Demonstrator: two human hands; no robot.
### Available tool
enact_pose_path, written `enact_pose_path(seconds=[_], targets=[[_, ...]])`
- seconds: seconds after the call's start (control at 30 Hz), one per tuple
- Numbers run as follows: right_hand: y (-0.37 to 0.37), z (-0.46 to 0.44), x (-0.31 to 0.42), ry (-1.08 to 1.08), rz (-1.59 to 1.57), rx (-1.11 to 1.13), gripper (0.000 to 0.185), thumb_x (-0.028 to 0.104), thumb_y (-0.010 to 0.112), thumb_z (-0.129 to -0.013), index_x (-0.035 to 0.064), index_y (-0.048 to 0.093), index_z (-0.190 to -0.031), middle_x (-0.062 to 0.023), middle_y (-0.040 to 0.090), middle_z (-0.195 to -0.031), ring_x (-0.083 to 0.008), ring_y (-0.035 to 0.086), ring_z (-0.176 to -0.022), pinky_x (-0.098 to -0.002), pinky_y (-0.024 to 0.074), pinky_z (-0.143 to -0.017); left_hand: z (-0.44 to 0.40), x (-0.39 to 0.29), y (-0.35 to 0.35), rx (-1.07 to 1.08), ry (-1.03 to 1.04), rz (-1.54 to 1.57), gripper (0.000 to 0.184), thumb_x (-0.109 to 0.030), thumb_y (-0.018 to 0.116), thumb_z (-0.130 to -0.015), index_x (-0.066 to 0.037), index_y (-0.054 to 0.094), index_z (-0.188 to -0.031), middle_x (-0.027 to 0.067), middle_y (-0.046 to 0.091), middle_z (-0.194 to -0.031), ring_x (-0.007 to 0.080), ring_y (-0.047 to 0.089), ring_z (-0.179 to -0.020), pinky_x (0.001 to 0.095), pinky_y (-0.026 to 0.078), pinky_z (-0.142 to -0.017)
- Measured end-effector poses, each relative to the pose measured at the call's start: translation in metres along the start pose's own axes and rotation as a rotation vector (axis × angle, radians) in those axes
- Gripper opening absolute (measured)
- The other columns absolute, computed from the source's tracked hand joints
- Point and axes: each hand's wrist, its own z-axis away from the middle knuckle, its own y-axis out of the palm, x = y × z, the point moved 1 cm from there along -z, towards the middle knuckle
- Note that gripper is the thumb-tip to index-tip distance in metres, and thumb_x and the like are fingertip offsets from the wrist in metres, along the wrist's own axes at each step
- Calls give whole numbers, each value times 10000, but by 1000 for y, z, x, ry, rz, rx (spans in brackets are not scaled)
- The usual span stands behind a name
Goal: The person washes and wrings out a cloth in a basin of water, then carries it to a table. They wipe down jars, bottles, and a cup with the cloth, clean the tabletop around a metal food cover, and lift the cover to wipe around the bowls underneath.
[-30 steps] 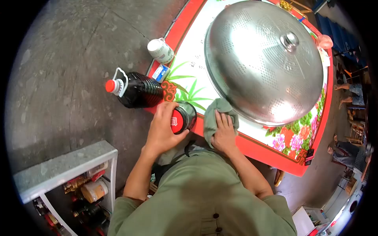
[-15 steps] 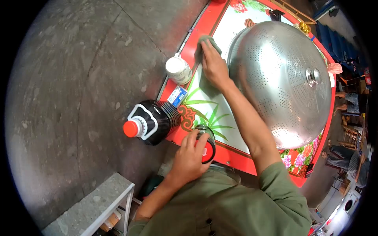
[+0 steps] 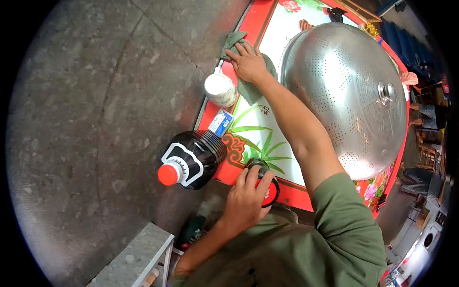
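Note:
My left hand (image 3: 246, 198) is closed round the side of a dark glass jar with a red lid (image 3: 271, 191), at the table's near edge. Farther out, my right hand (image 3: 249, 64) grips a grey-green cloth (image 3: 234, 45) and presses it on the table's red border. Part of the cloth spreads out under the wrist onto the white tabletop. Just below the cloth stands a white mug (image 3: 220, 88). A small blue and white box (image 3: 221, 123) lies between the mug and a big dark bottle with a red cap (image 3: 193, 160).
A large perforated metal dome cover (image 3: 344, 105) takes up the right of the table (image 3: 296, 193), close to my right forearm. A grey-topped stand (image 3: 136, 253) is at lower left. Bare concrete floor (image 3: 95, 119) lies left of the table. A person's legs show at far right.
My right hand has slid left with the cloth to the table's edge, and its fingers are more spread. My left hand stays on the jar. The whole view has shifted slightly.

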Motion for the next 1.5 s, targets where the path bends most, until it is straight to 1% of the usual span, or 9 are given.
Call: enact_pose_path(seconds=[0.13, 0.23, 0.37, 0.47, 0.6, 0.83, 0.97, 1.27, 1.5], targets=[[0, -26, -29, 248, 106, -36, 489, 290, 470, -926, 194, 437, -1404, -72, 404, -1474, -274, 334, -1386, -492, 306, -1081, 3, 1, 2, 0, -9, -1, 765, -201, 834, -598, -105, 490, -1274, 198, 467, -1237, 400, 503, -1115, 454, 484, -887], [-18, -48, -55, 387, 60, 237, 479, 279, 532, -877, 152, 478, -1336, -148, 457, -1399, -356, 419, -1303, -509, 373, -1000, 2, 3, 2, 4, -14, 31, 763, -204, 833, -600, -114, 492, -1277, 196, 459, -1246, 403, 492, -1130, 455, 483, -893], [-29, -35, -42, 466, -125, 109, 511, 314, 510, -895, 156, 451, -1378, -187, 421, -1420, -394, 376, -1321, -509, 332, -1040, 1, 2, 1, 6, -15, 25, 761, -208, 831, -603, -121, 493, -1280, 195, 455, -1252, 404, 488, -1132, 456, 484, -891], [13, -9, -33, 304, 96, -237, 557, 353, 457, -929, 113, 402, -1430, -233, 402, -1416, -415, 312, -1344, -492, 246, -1109, 1, 2, 3, 6, -2, 6, 775, -214, 835, -596, -120, 491, -1284, 197, 460, -1251, 402, 496, -1121, 456, 485, -886], [1, 27, -17, 273, 34, -229, 543, 331, 469, -933, 35, 435, -1386, -251, 420, -1397, -401, 352, -1324, -465, 273, -1104, 2, 2, 5, -19, 32, -39, 796, -231, 846, -597, -114, 484, -1296, 202, 463, -1257, 399, 506, -1108, 457, 488, -881], [-11, 142, 31, 128, -159, -227, 482, 190, 509, -894, 30, 474, -1347, -247, 480, -1339, -419, 393, -1294, -458, 301, -1103, 3, 1, 5, -17, 43, -50, 808, -269, 841, -629, -107, 466, -1327, 204, 447, -1297, 406, 498, -1113, 462, 485, -884], [-34, 228, 49, 104, -277, -121, 449, 84, 459, -857, 50, 527, -1300, -203, 494, -1351, -372, 389, -1330, -446, 309, -1102, 3, 1, 4, -8, 57, -46, 849, -314, 844, -628, -104, 452, -1351, 210, 436, -1313, 402, 500, -1112, 462, 482, -886], [-86, 417, 32, 14, -460, 262, 559, 50, 627, -747, 154, 558, -1292, -126, 491, -1361, -326, 358, -1365, -466, 335, -1087, -3, 1, 2, -6, 82, -52, 881, -296, 846, -632, -81, 427, -1377, 234, 441, -1288, 406, 510, -1094, 457, 493, -857], [-149, 554, 10, 282, -253, 493, 496, 43, 580, -777, 150, 586, -1262, -123, 523, -1333, -331, 424, -1309, -461, 347, -1068, -8, 0, -4, 69, 54, -45, 788, -257, 843, -639, -58, 448, -1291, 215, 463, -1251, 410, 515, -1087, 457, 498, -845]])
